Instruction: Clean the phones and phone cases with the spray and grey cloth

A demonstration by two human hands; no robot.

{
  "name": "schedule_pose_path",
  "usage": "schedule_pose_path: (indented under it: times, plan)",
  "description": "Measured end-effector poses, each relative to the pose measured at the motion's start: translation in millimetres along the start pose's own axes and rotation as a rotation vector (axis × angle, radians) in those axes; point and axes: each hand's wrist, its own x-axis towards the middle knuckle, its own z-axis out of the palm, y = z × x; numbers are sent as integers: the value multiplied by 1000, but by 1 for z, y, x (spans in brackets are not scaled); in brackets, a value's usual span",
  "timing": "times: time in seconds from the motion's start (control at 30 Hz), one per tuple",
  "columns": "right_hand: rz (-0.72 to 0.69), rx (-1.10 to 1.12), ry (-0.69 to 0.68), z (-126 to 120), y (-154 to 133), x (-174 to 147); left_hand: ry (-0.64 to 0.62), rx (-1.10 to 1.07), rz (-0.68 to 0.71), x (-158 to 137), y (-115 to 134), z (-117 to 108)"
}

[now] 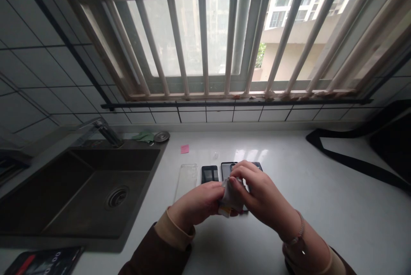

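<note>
My left hand (pixel 203 203) is closed around a small crumpled whitish packet (pixel 232 198) with a yellow patch at its lower end. The fingertips of my right hand (pixel 261 191) pinch the packet's top edge. What lies inside it cannot be made out. Beyond my hands, flat on the white counter (pixel 308 223), are a clear phone case (pixel 186 177), a small dark phone (pixel 209 173) and a dark-edged phone or case (pixel 226 167). My right hand hides most of that last one, and another dark corner (pixel 258 165) shows past my knuckles.
To the left is a dark sink (pixel 141 210) with a faucet (pixel 107 133), a green cloth (pixel 143 136) and a round metal strainer (pixel 161 136) behind it. A pink sticky note (pixel 184 149) lies on the counter. A black strap (pixel 349 159) trails at right; a barred window (pixel 205 43) faces me.
</note>
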Motion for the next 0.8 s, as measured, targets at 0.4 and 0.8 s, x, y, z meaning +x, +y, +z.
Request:
schedule_pose_path:
  times: [0.4, 0.8]
  plan:
    - [90, -47, -22, 5, 1, 1, -15, -194, 52, 6, -9, -4]
    - [189, -77, -53, 7, 3, 0, 57, -15, 19, 7, -16, -13]
